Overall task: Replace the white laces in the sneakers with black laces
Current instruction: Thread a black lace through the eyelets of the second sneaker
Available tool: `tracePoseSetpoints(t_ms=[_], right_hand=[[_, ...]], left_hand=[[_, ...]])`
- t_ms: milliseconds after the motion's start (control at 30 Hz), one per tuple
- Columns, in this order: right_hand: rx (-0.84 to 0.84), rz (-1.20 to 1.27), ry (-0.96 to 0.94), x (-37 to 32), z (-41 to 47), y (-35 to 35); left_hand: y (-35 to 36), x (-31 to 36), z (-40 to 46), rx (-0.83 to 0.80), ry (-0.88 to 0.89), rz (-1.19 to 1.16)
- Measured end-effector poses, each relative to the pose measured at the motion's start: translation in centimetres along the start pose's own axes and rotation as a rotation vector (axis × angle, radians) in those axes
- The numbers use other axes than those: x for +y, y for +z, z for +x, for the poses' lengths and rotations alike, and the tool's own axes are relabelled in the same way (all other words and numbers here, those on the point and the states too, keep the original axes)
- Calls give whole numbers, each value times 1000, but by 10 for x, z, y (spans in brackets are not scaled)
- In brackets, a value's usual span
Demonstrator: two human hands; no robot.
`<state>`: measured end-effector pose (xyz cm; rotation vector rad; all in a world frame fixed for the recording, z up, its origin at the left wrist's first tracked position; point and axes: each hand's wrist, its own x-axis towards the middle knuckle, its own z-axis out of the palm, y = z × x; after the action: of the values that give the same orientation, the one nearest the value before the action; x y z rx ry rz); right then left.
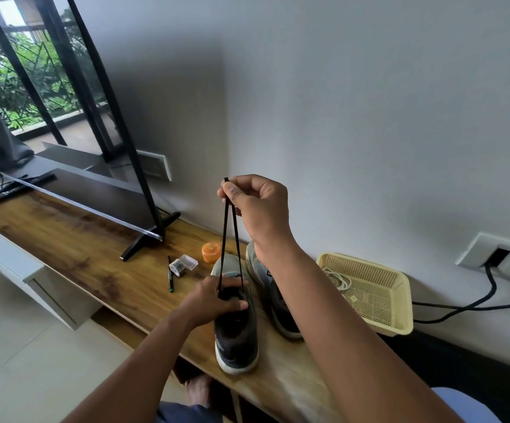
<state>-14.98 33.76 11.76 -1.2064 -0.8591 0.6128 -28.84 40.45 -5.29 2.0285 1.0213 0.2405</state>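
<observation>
Two dark grey sneakers with white soles stand on the wooden shelf (73,239). The near sneaker (237,337) points toward me; the second sneaker (273,296) lies behind it, partly hidden by my right forearm. My right hand (255,198) is raised above the shoes and pinches both ends of a black lace (227,239), which runs taut down into the near sneaker's eyelets. My left hand (214,300) grips the near sneaker at its tongue, holding it down. White laces (339,280) lie in the yellow basket (379,303).
A television (104,166) on black feet stands on the shelf at the left. An orange cap (211,251), a small clear plastic box (183,264) and a dark pen (170,274) lie before the shoes. A wall socket with a black cable (467,305) sits at right.
</observation>
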Motion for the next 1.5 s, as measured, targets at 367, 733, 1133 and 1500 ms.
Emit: tracePoseSetpoints(t_ms=[367, 733, 1133, 1500], right_hand=[[137, -239, -27, 9, 5, -7], [85, -335, -109, 9, -3, -3], [116, -319, -159, 0, -1, -1], [105, -340, -166, -1, -2, -4]], left_hand=[[-12, 73, -64, 248, 51, 423], [42, 67, -56, -173, -37, 730], [39, 70, -53, -302, -63, 775], [34, 67, -49, -182, 65, 792]])
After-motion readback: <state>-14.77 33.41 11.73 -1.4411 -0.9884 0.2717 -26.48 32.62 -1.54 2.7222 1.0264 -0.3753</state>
